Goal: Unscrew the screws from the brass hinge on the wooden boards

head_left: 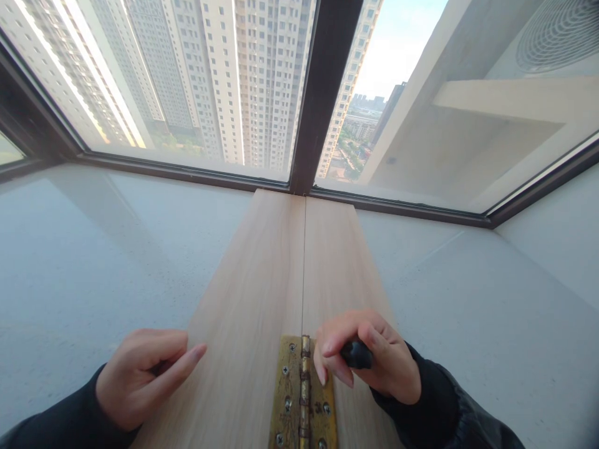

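A worn brass hinge (pixel 305 393) lies across the seam between two pale wooden boards, the left board (pixel 248 280) and the right board (pixel 344 262). Cross-head screws sit in several of its holes. Over the hinge's upper right leaf, my right hand (pixel 367 355) is closed around a black handle (pixel 356 354), apparently a screwdriver seen end-on; its shaft and tip are hidden by the hand. My left hand (pixel 145 374) hovers at the left board's edge, fingers curled and thumb stretched out. Whatever its palm may hold is out of sight.
The boards rest on a white speckled ledge (pixel 116 249) and reach the dark window frame (pixel 322 93) at the back. Tall buildings (pixel 253 81) show through the glass. A white wall (pixel 556 237) rises at the right.
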`<act>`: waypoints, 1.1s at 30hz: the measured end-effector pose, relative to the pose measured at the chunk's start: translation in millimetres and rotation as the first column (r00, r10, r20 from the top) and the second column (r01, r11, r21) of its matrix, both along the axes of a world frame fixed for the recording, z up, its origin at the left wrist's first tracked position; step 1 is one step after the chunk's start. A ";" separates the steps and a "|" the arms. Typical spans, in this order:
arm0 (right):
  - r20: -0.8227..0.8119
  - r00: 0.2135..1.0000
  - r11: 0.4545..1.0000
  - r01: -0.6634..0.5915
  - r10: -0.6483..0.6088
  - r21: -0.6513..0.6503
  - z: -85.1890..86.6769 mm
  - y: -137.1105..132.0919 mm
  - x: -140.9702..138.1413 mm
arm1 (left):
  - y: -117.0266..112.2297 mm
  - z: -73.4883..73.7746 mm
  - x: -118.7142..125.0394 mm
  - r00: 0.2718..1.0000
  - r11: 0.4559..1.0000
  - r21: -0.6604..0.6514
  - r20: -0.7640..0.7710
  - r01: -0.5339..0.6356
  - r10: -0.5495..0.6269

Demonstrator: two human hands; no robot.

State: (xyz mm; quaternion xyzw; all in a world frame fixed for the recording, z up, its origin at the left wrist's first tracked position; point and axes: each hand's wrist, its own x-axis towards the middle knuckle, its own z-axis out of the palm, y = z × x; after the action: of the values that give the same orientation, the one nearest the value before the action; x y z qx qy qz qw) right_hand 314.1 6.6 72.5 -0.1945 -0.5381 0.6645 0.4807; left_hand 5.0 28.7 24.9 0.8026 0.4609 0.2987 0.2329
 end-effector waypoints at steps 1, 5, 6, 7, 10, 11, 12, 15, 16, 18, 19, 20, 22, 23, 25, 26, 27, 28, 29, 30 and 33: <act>-0.008 1.000 1.000 -0.012 0.012 -0.015 -0.6 -1.4 -1.2 | -0.2 0.2 0.2 1.000 1.000 0.000 0.001 -0.001 0.001; -0.037 0.997 0.995 -0.068 0.065 -0.067 3.5 -4.9 -1.7 | -0.5 1.6 1.1 1.000 1.000 0.004 0.003 -0.001 0.001; -0.032 0.997 0.996 -0.065 0.063 -0.060 5.7 -4.7 -0.6 | -0.5 1.8 1.1 1.000 1.000 0.006 -0.001 -0.002 0.002; -0.019 0.998 0.997 -0.052 0.052 -0.050 8.0 -4.0 0.8 | -0.4 1.8 1.1 1.000 1.000 0.006 -0.006 -0.003 0.003; 0.073 0.997 1.000 0.021 -0.021 0.008 12.7 -1.2 4.2 | -0.3 1.5 0.9 1.000 1.000 0.004 -0.013 0.002 -0.002; 0.099 0.995 0.999 0.023 -0.025 0.024 13.0 -0.8 4.4 | -0.3 1.5 0.9 1.000 1.000 0.003 -0.014 0.004 -0.004; 0.108 0.994 0.999 0.018 -0.022 0.038 12.6 -0.8 3.9 | -0.2 1.7 0.9 1.000 1.000 0.004 -0.015 0.003 -0.003; 0.055 0.998 0.999 -0.011 0.009 0.034 9.0 -3.5 -0.5 | -0.2 2.4 1.2 1.000 1.000 0.008 -0.018 -0.003 0.003; 0.028 1.000 1.000 -0.011 0.011 0.020 7.8 -4.7 -2.1 | -0.2 2.7 1.3 1.000 1.000 0.009 -0.019 -0.003 0.003; -0.009 0.999 0.999 -0.031 0.031 -0.018 6.6 -6.3 -4.0 | -0.2 2.7 1.4 1.000 1.000 0.011 -0.020 0.000 0.001; -0.024 0.999 0.998 -0.047 0.046 -0.033 6.7 -6.4 -4.0 | -0.1 2.5 1.3 1.000 1.000 0.012 -0.019 0.000 0.000; -0.037 0.998 0.998 -0.056 0.054 -0.038 7.1 -5.9 -3.3 | 0.0 2.2 1.2 1.000 1.000 0.013 -0.018 0.000 0.001; -0.036 0.998 0.999 -0.047 0.046 -0.026 8.2 -3.6 -0.8 | 0.2 1.1 0.6 1.000 1.000 0.012 -0.019 -0.002 0.002; -0.022 0.999 1.000 -0.028 0.028 -0.010 8.5 -2.2 0.6 | 0.3 0.4 0.2 1.000 1.000 0.013 -0.022 -0.001 0.001; 0.011 1.000 1.000 0.004 -0.004 0.028 8.0 -0.3 2.2 | 0.6 -0.8 -0.6 1.000 1.000 0.019 -0.030 0.003 -0.002; 0.013 1.000 0.999 0.003 -0.004 0.038 7.1 -0.1 2.1 | 0.7 -1.2 -0.9 0.999 1.000 0.026 -0.031 0.005 -0.004; 0.010 1.000 0.999 -0.003 0.003 0.043 6.0 -0.5 1.4 | 0.9 -1.5 -1.1 0.999 0.999 0.035 -0.031 0.007 -0.006; 0.004 1.000 0.999 -0.013 0.013 0.041 4.8 -1.5 0.4 | 1.0 -1.6 -1.2 1.000 0.999 0.042 -0.029 0.011 -0.010; -0.003 1.000 0.999 -0.025 0.026 0.027 3.7 -2.9 -0.6 | 1.1 -1.6 -1.2 1.000 0.999 0.047 -0.027 0.015 -0.014; -0.012 0.999 0.999 -0.038 0.038 0.004 3.0 -4.5 -1.1 | 1.2 -1.4 -1.2 1.000 0.999 0.048 -0.024 0.020 -0.019; -0.008 1.000 1.000 -0.018 0.018 -0.010 5.0 -7.6 4.0 | 1.3 -0.8 -0.7 1.000 0.998 0.048 -0.016 0.026 -0.025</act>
State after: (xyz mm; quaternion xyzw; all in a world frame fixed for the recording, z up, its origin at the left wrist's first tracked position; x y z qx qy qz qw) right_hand 318.1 -1.1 77.5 -0.1892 -0.5346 0.6722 0.4760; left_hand 4.3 30.0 24.1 0.8161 0.4449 0.3007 0.2137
